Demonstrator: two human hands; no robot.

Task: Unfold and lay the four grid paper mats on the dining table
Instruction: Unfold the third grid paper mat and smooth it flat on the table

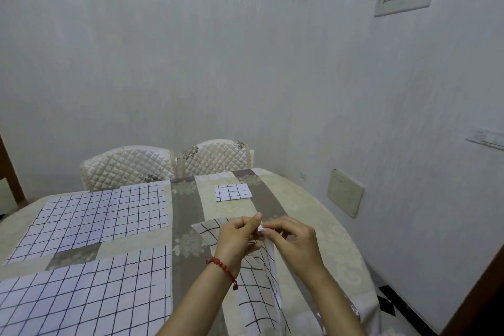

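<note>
- Two grid paper mats lay fully opened on the left half of the dining table (313, 199): the far mat (101, 218) toward the chairs, the near mat (87, 294) close to the person. Judged: both were already placed, side by side with a strip of cloth showing between them, leaving the right half for the remaining two.
- A fourth mat, still folded (232, 192), rested on the far right part of the table, well apart from the hands; judged to be waiting its turn.
- The third mat (259, 289) was partly unfolded, held up over the right near part of the table and hanging down toward the person, one flap spread on the cloth behind the left hand.
- The left hand (240, 240) had its fingers curled, thumb and forefinger pinching the upper edge of the third mat.
- The right hand (296, 240) pinched the same edge just beside the left, fingertips almost touching it. Judged: the paired pinch served to peel the layers apart.
- Two quilted chairs (169, 162) stood behind the table.
</note>
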